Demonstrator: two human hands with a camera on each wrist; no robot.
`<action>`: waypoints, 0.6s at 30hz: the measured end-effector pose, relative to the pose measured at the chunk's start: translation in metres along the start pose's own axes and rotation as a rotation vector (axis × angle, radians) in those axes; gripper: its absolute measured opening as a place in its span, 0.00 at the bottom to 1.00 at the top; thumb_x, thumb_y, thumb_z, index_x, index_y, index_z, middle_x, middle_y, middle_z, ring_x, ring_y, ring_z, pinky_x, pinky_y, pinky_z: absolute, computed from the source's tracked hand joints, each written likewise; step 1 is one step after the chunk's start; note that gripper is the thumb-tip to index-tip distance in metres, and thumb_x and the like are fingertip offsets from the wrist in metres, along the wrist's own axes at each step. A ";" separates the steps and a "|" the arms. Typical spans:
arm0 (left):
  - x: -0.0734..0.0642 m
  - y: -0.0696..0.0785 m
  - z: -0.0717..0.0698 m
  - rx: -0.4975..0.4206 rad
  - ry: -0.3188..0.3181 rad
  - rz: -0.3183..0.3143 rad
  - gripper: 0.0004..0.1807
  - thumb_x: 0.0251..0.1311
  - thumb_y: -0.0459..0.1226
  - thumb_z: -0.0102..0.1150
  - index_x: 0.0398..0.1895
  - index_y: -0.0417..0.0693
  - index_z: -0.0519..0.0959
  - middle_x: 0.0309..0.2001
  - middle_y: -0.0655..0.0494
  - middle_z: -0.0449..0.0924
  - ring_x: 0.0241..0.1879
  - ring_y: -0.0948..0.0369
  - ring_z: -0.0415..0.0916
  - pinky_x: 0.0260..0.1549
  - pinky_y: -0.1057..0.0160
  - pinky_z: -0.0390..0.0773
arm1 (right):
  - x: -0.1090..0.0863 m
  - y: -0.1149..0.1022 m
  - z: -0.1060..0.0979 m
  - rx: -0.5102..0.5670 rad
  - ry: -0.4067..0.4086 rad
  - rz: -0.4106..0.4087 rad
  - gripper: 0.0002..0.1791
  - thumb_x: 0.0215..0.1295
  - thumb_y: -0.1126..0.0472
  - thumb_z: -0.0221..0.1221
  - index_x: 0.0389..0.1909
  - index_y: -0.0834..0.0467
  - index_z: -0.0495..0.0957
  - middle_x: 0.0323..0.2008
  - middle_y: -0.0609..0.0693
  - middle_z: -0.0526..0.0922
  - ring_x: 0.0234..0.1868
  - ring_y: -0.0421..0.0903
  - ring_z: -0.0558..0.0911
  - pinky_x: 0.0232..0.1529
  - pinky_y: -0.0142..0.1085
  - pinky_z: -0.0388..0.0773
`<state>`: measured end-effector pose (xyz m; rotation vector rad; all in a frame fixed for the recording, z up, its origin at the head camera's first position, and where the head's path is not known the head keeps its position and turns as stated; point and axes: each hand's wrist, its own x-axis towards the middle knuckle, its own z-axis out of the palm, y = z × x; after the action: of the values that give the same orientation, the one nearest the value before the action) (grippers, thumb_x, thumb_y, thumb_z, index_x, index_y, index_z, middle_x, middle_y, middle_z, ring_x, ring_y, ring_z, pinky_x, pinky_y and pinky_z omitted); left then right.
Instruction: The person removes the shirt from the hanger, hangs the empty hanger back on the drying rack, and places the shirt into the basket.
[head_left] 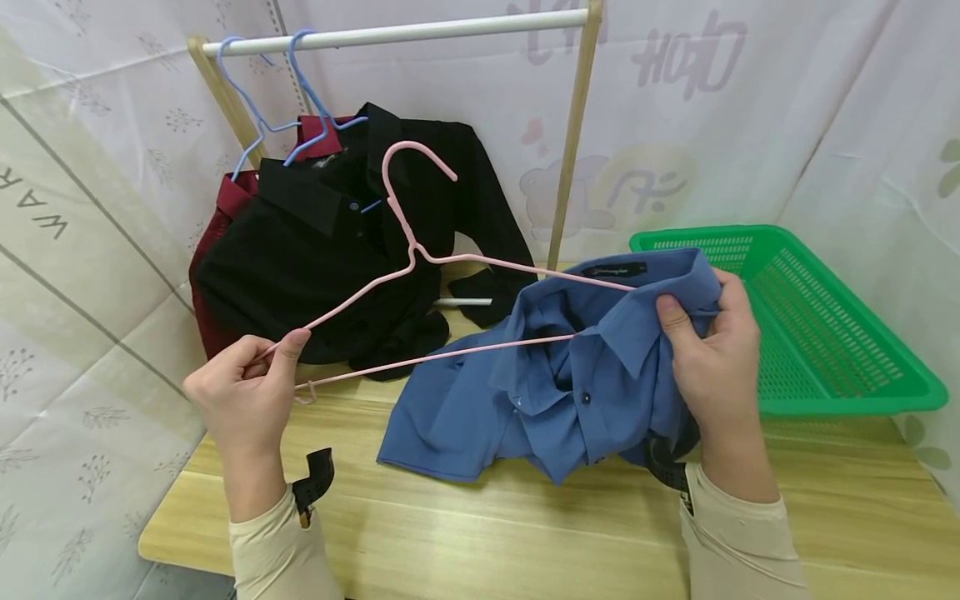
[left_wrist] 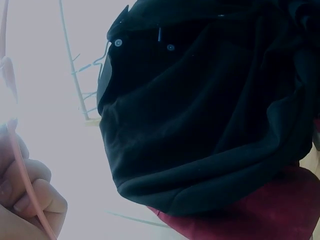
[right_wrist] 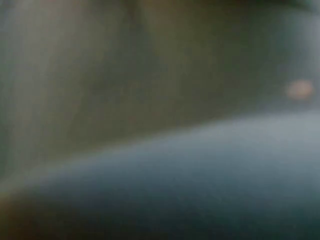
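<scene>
A pink hanger hangs in the air with its hook up, and my left hand pinches its left end between thumb and fingers. The hanger's right end runs into the collar opening of a blue shirt. My right hand grips that shirt by the right side of its collar, thumb in front. The shirt's lower part droops over the tabletop. In the left wrist view the curled fingers show beside the pink hanger bar. Blue cloth fills the blurred lower part of the right wrist view.
Behind, a rack with a white rail bears a black shirt and a dark red shirt on blue hangers. A green basket stands at the right on the wooden table.
</scene>
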<state>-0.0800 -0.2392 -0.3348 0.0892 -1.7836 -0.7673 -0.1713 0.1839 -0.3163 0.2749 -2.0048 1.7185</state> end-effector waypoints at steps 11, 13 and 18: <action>0.004 -0.004 -0.014 0.001 0.069 -0.105 0.36 0.54 0.54 0.82 0.09 0.34 0.74 0.12 0.70 0.59 0.17 0.79 0.51 0.22 0.74 0.50 | 0.001 0.004 -0.011 0.194 0.123 0.076 0.18 0.74 0.67 0.63 0.61 0.57 0.76 0.58 0.49 0.81 0.60 0.44 0.82 0.56 0.24 0.79; 0.005 -0.006 -0.019 0.002 0.099 -0.144 0.33 0.53 0.48 0.84 0.10 0.33 0.75 0.13 0.76 0.59 0.17 0.79 0.52 0.23 0.74 0.50 | 0.002 0.005 -0.013 0.233 0.150 0.076 0.17 0.73 0.67 0.64 0.61 0.58 0.76 0.58 0.50 0.80 0.60 0.45 0.82 0.56 0.25 0.79; 0.005 -0.006 -0.022 0.032 0.133 -0.175 0.31 0.51 0.43 0.85 0.09 0.32 0.75 0.12 0.79 0.58 0.17 0.78 0.52 0.23 0.74 0.50 | 0.001 0.007 -0.013 0.069 0.093 0.121 0.20 0.76 0.62 0.62 0.66 0.54 0.74 0.61 0.47 0.79 0.62 0.43 0.80 0.58 0.26 0.78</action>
<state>-0.0642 -0.2564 -0.3301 0.3140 -1.6770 -0.8375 -0.1726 0.1976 -0.3204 0.0970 -1.9327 1.8423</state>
